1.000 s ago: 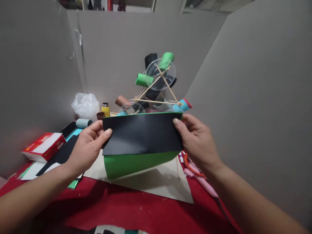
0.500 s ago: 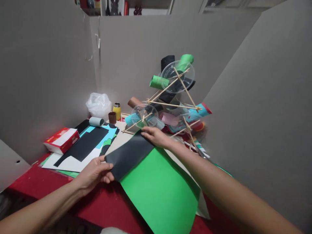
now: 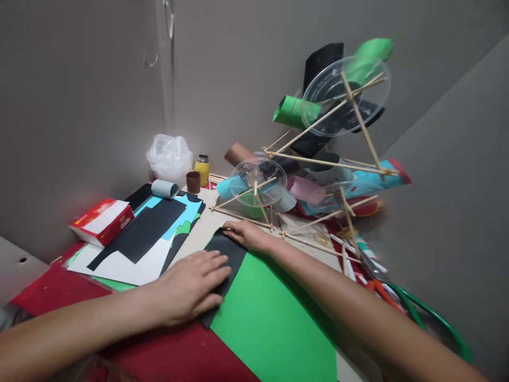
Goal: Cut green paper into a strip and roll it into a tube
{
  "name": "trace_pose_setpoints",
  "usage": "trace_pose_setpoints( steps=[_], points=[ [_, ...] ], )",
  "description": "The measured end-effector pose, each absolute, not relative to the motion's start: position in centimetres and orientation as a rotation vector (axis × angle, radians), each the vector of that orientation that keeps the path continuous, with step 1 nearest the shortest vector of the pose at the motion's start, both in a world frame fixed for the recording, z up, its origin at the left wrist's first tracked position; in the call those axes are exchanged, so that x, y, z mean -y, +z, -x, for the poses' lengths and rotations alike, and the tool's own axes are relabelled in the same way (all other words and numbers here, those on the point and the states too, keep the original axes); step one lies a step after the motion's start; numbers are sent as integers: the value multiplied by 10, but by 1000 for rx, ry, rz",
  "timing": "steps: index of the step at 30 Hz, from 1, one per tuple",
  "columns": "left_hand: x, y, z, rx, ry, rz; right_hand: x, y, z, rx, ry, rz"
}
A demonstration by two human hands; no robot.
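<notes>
A large green paper sheet [image 3: 274, 313] lies in front of me with a black paper strip [image 3: 234, 254] along its left side. I cannot tell whether the strip is the sheet's folded-over back or a separate piece. Flat on the strip's near part rests my left hand [image 3: 194, 286], its fingers stretched out. At the strip's far end, my right hand [image 3: 246, 235] has its fingers closed on the paper's edge. Just beyond stands a small stick frame with a clear plastic disc [image 3: 258, 180] and coloured paper tubes. Behind it, a larger wheel [image 3: 345, 95] carries green and black tubes.
At left, black, blue and white paper pieces [image 3: 155, 233] lie near a red tissue box [image 3: 102, 220]. A grey paper tube [image 3: 164, 189], brown cup [image 3: 193, 182], yellow bottle [image 3: 202, 171] and plastic bag [image 3: 169, 157] stand behind. Green-handled scissors [image 3: 433, 313] lie at right; grey walls enclose the table.
My left hand has gone from holding the strip's near corner to lying flat on it. The black strip now lies lower and flatter. The view has moved closer to the stick frames.
</notes>
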State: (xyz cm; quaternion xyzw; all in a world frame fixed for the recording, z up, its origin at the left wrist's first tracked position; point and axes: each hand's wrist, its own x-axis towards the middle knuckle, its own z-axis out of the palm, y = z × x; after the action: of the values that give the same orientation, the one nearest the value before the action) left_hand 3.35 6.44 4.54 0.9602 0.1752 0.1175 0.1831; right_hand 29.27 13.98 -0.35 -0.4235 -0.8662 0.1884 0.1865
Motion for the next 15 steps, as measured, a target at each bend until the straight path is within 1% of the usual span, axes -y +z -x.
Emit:
trace_pose_setpoints(
  steps=[3, 6, 11, 15],
  points=[
    [-70, 32, -60, -271, 146, -2763, -140, -2, -292, 2485, 499, 1207],
    [-78, 21, -71, -239, 71, -2728, -140, 0, -291, 2528, 437, 1256],
    [-85, 7, -70, -264, 60, -2656, -137, 0, -288, 2563, 294, 1393],
    [-85, 5, -69, -263, 55, -2629, -132, 1, -283, 2562, 164, 1527]
  ],
)
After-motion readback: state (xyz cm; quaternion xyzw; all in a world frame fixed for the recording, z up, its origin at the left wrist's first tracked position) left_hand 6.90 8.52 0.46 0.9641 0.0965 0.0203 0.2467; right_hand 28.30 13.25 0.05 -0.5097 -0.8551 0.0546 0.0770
